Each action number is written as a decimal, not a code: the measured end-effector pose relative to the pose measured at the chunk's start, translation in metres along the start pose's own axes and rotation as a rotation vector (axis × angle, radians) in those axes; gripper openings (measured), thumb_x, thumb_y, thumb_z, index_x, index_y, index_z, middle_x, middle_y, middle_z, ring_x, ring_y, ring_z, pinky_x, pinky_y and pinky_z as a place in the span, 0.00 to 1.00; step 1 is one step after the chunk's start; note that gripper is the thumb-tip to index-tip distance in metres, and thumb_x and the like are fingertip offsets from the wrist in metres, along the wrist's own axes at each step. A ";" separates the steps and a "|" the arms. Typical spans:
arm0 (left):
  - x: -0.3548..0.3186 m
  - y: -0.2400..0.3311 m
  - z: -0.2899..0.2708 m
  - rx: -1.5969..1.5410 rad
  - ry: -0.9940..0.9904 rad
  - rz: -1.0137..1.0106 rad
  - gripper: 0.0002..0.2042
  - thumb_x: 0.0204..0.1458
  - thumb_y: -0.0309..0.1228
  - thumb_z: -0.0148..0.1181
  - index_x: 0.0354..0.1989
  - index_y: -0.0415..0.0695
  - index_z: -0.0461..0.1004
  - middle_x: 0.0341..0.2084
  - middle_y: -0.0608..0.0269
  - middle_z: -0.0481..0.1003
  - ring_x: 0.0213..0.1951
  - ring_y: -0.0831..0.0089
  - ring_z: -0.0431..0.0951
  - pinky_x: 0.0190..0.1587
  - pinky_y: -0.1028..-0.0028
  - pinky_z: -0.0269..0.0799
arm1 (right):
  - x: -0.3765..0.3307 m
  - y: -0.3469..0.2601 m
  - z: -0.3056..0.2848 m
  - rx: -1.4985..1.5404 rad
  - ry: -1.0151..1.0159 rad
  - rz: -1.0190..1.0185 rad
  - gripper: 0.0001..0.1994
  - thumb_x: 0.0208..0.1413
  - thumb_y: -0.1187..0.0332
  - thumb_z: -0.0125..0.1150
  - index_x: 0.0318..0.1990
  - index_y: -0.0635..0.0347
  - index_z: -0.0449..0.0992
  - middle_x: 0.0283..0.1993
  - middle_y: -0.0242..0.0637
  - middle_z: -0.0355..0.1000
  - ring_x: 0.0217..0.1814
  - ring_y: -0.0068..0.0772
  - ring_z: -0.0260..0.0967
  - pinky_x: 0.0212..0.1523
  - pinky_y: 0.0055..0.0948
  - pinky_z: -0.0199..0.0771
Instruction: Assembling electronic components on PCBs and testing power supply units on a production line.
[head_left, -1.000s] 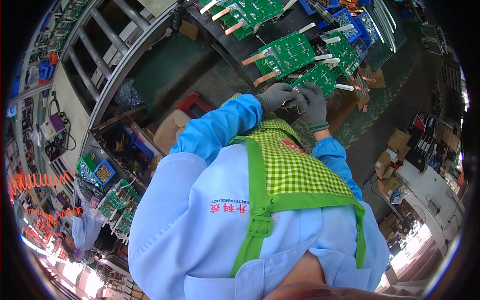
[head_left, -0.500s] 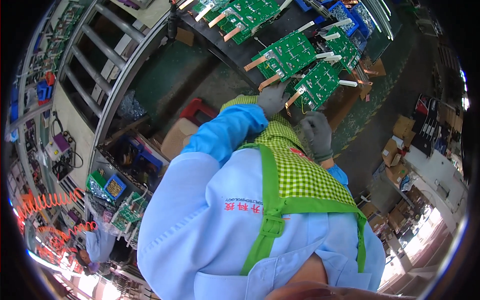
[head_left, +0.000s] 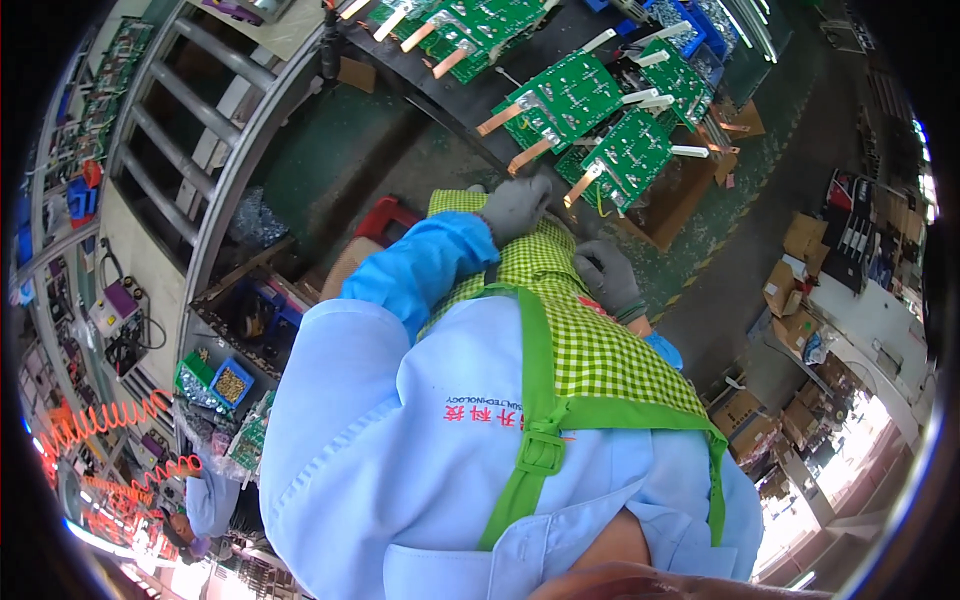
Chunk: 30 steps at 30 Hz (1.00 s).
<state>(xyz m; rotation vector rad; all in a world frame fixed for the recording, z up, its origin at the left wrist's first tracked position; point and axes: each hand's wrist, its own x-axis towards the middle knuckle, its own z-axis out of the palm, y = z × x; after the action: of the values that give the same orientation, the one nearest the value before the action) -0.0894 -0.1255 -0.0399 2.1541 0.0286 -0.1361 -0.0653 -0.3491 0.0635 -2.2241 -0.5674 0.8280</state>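
My left hand (head_left: 515, 205), in a grey glove with a blue sleeve cover, is raised in front of my green checked apron (head_left: 590, 350). Its curled fingers reach toward the copper tab at the lower left corner of a green circuit board (head_left: 628, 150). Whether they grip the tab is hidden. My right hand (head_left: 605, 272), also in a grey glove, is drawn back against the apron below that board, with its fingers curled and nothing visible in them. More green circuit boards (head_left: 565, 95) lie in a row on the dark work surface (head_left: 450, 95).
A grey metal rack (head_left: 190, 150) stands at the left, with bins of small parts (head_left: 230, 383) and orange coiled hoses (head_left: 100, 420) below it. A red item (head_left: 385, 220) lies on the green floor. Cardboard boxes (head_left: 800, 250) stand at the right. Another person (head_left: 205, 505) is at the lower left.
Both hands were together at the circuit board's edge. My right hand has since dropped back toward my body, while the left stays by the board's corner. The view has tilted slightly.
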 end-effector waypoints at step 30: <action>0.031 0.123 0.108 -1.296 -0.372 -0.494 0.13 0.61 0.31 0.52 0.51 0.38 0.65 0.39 0.58 0.74 0.37 0.71 0.78 0.40 0.72 0.77 | -0.025 0.010 -0.115 -0.399 0.354 -0.221 0.13 0.55 0.65 0.57 0.47 0.54 0.74 0.38 0.43 0.75 0.39 0.48 0.73 0.40 0.41 0.73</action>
<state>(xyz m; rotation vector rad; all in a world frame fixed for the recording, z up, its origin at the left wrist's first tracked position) -0.0591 -0.2839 -0.0007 0.7754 0.3358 -0.6102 -0.0012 -0.4223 0.1307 -2.5261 -0.8382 0.2081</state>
